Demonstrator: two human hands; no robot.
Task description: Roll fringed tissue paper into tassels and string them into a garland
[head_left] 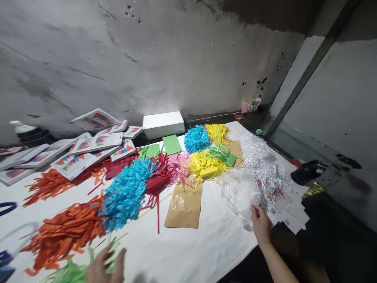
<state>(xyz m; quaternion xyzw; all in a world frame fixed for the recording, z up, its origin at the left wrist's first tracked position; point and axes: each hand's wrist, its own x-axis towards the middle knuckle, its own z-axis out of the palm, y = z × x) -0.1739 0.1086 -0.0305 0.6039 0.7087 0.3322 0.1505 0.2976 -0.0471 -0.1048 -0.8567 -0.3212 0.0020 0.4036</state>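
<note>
Your right hand (260, 224) grips the crinkled clear plastic bag (240, 192) at the white table's (188, 251) near edge beside shredded white paper strips (259, 157), while your left hand (104, 265), fingers spread, blurred, rests on light-green paper shreds (69, 273).

No legible text or labels

A single head-worn camera looks forward and down from above the person's own arms, tilted so the white paper-covered table (182, 251) slopes up toward the right. The left hand (104, 265) sits blurred at the bottom edge, very near the lens; the right hand (260, 224) lies lower right, slightly farther. Beyond both hands rises the stained grey concrete wall (147, 59).
</note>
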